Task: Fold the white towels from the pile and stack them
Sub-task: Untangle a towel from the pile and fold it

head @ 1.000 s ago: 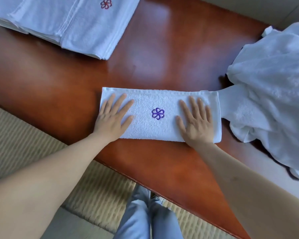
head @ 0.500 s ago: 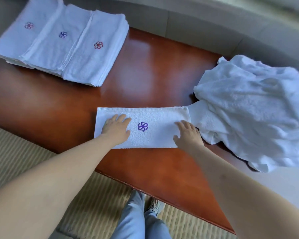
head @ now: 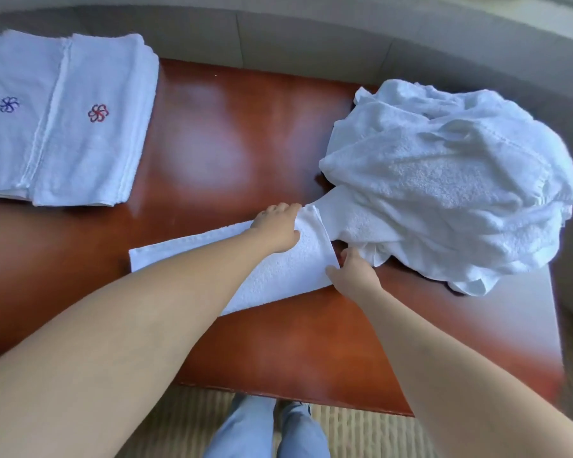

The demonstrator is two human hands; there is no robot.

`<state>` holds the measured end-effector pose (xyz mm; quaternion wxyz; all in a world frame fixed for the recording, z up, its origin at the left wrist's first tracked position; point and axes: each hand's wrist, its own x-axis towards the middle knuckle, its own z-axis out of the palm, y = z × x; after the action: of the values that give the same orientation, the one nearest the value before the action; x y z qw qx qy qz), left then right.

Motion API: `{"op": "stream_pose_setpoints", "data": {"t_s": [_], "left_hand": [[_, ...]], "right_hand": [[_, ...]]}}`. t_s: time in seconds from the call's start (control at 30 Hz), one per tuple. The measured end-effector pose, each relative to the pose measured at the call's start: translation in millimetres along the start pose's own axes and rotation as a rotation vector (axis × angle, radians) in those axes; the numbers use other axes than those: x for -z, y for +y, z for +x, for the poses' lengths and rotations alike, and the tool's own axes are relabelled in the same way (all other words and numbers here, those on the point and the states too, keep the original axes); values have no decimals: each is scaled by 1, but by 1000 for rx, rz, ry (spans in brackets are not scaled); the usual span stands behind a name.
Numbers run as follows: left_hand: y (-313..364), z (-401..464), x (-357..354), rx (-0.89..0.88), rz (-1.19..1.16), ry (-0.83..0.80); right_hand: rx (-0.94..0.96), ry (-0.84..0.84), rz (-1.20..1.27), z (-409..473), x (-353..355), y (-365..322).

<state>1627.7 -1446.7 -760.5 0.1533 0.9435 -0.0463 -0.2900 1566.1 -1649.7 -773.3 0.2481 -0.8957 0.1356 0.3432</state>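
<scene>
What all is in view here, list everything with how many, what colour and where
folded towel: one, white, table centre, both hands at its right end
unfolded towel pile: one heap, white, table's right side
folded towel stacks: at least two side by side, white with flower emblems, far left
table: one, reddish-brown wood
floor mat: one, beige striped, below near edge
legs: two, light blue trousers, bottom centre
left hand: one, gripping the towel's far right corner
right hand: one, fingers pinching the near right corner
</scene>
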Motion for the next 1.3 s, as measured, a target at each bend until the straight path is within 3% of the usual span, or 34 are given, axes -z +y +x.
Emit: {"op": "stream_pose_setpoints", "data": {"t_s": [0.13, 0.3, 0.5, 0.8, 1.0, 1.3], "left_hand": [[5, 27, 6, 21, -38, -29], [9, 38, 27, 25, -11, -177], [-3, 1, 55, -131, -109, -69], [-37, -144, 118, -12, -318, 257], [-76, -269, 167, 141, -244, 454], [-161, -427, 213, 320, -360, 676]], "right_hand": [[-52, 4, 49, 7, -6, -2], [-142, -89, 215, 12, -8, -5], [-81, -125, 306, -7, 3, -7], [338, 12, 46, -90, 60, -87], [606, 149, -246, -185, 86, -185], [913, 223, -307, -309, 72, -320]]}}
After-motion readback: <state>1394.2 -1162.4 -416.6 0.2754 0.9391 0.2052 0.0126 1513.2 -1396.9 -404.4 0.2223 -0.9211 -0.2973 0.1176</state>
